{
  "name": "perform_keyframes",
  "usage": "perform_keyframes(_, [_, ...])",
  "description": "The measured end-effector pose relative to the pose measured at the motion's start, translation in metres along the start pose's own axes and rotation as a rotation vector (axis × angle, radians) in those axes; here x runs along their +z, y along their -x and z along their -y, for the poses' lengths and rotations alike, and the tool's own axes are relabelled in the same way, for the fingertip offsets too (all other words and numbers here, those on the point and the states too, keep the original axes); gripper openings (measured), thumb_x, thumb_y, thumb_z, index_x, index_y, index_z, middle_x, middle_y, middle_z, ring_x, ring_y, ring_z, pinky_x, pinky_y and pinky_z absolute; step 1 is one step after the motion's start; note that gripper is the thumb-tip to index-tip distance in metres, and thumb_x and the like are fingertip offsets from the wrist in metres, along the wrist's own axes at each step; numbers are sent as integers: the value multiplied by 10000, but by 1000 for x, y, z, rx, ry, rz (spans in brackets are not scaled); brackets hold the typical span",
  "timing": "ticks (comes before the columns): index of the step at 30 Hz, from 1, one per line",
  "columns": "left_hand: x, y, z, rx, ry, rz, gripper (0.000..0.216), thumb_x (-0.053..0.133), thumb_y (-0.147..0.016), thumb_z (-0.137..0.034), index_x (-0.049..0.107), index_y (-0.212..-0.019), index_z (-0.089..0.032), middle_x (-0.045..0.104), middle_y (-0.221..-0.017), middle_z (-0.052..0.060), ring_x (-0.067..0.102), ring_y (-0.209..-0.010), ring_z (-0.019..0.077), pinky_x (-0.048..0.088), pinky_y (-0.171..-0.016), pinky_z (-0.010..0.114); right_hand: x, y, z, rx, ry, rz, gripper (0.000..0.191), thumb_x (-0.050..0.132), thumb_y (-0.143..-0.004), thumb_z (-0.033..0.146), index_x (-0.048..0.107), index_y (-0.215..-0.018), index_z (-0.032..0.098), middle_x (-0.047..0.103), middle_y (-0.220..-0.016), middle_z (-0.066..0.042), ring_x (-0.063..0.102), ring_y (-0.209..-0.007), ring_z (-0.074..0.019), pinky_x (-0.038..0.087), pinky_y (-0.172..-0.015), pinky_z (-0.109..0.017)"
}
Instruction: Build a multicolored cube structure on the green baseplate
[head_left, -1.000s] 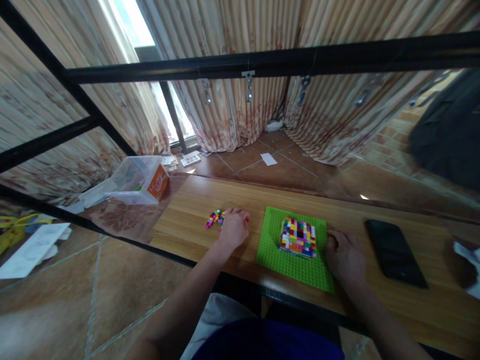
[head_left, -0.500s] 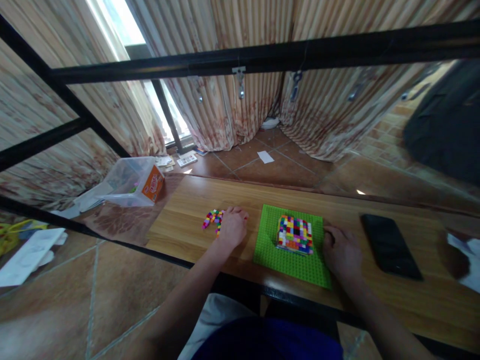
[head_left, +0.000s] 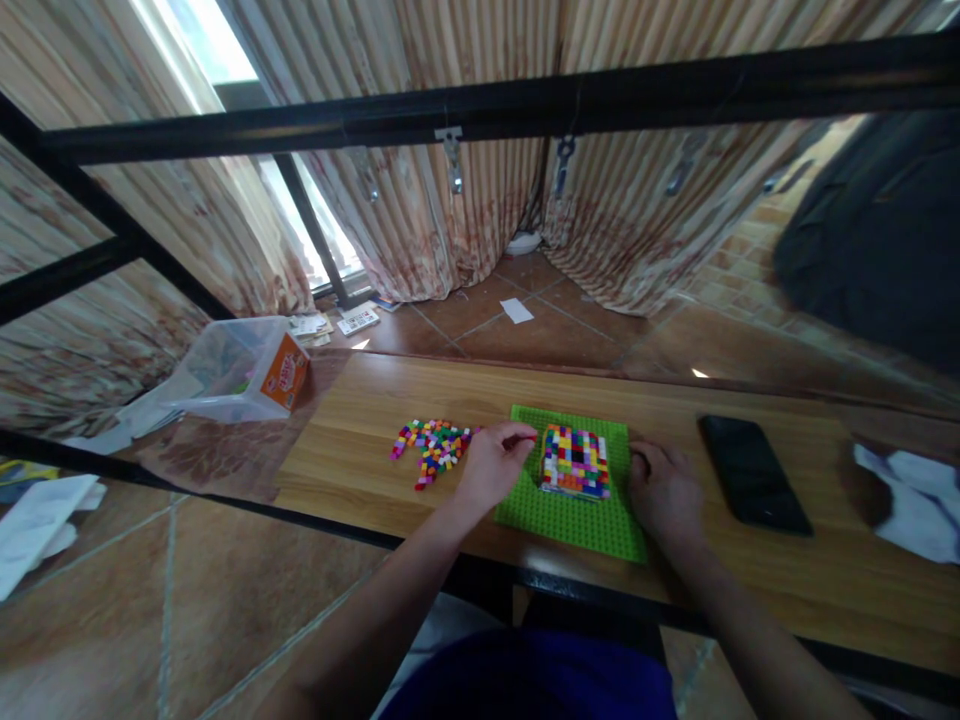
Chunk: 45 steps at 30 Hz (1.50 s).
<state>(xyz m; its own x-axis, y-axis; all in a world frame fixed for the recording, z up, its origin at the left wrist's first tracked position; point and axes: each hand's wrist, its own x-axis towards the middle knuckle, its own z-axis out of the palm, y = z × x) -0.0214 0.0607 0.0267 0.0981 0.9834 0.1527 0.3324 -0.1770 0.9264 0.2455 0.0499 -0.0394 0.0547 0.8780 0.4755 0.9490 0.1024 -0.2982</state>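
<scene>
My left hand [head_left: 495, 465] hovers over the left edge of a green studded baseplate [head_left: 570, 535], its thumb and forefinger pinched on a tiny red toy brick [head_left: 533, 438]. On the baseplate stands a low square block structure [head_left: 576, 462] of many colours, with a dark opening in its top. My right hand [head_left: 666, 492] lies at the plate's right edge, fingers curled against it. Left of my left hand, a loose pile of small coloured bricks [head_left: 441, 446] is spread on the wooden table.
A black phone [head_left: 754, 473] lies right of my right hand, with crumpled white paper [head_left: 919, 505] beyond it. A clear plastic bin [head_left: 244, 370] with an orange label sits off the table's left end. A black metal bar [head_left: 495, 105] crosses above the table's far side.
My left hand has moved right from the brick pile to the baseplate's left edge, now with a red brick in its fingertips. My right hand stays at the plate's edge. The view has shifted slightly.
</scene>
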Motion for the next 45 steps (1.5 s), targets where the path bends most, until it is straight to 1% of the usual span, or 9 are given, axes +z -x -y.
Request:
perform_keyframes(5, [12,-2,-8,-8,-45,-11,168,592,-843,-103,726,-876,-198,756,-904,16,686,-828,139,543,-813,279,0,0,1,-7,-9,-3,259,436,-882,229,679,-948,172,663,-998,-118,565,-922,-249,460,-876,-403])
perform_keyframes(14, [18,-6,-10,45,-228,19,130,595,-852,-135,698,-892,-204,746,-907,12,674,-811,150,528,-796,286,-2,0,3,-16,10,-19,251,438,-899,224,678,-940,167,671,-988,-118,562,-902,-248,474,-856,-396])
perform_keyframes(21, [17,-10,-12,-32,-55,5,131,618,-796,-84,686,-755,-188,721,-778,-6,655,-741,127,508,-730,250,-1,0,2,-17,-1,-23,254,436,-894,223,680,-937,168,672,-983,-115,567,-913,-246,476,-862,-392])
perform_keyframes(29, [18,-12,-11,-108,97,18,152,592,-752,-44,683,-753,-166,706,-744,-3,641,-709,115,507,-721,241,-1,0,2,-18,0,-31,259,440,-900,226,690,-935,166,672,-979,-117,571,-915,-249,479,-855,-398])
perform_keyframes(33, [19,-12,-9,-132,132,13,126,583,-807,-137,685,-741,-169,711,-756,2,641,-714,123,501,-708,242,-1,0,3,-29,-1,-38,260,436,-907,218,688,-934,160,678,-983,-119,572,-910,-246,481,-856,-396])
perform_keyframes(37, [23,-15,-2,-152,161,-8,202,572,-858,-253,677,-710,-164,698,-732,12,629,-699,132,487,-678,248,-2,0,4,-20,2,-40,253,440,-905,220,685,-933,166,675,-982,-114,572,-900,-244,480,-849,-397])
perform_keyframes(41, [28,-20,2,-167,158,-29,164,610,-843,-278,691,-766,-157,708,-769,26,637,-726,140,496,-709,262,-3,0,4,-20,-5,-30,247,441,-899,214,681,-935,172,671,-978,-112,572,-901,-244,480,-848,-401])
perform_keyframes(43, [30,-21,2,-175,155,-51,127,632,-829,-258,702,-842,-153,716,-808,35,645,-748,141,503,-733,267,-3,0,4,-13,-2,-24,246,442,-897,211,681,-939,169,672,-978,-114,572,-904,-247,482,-846,-401])
perform_keyframes(45, [31,-21,2,-173,137,-68,165,637,-828,-247,708,-944,-154,717,-825,35,645,-746,141,509,-735,269,-3,0,4,-7,0,-25,244,446,-894,206,683,-940,170,675,-981,-114,574,-913,-249,481,-851,-401])
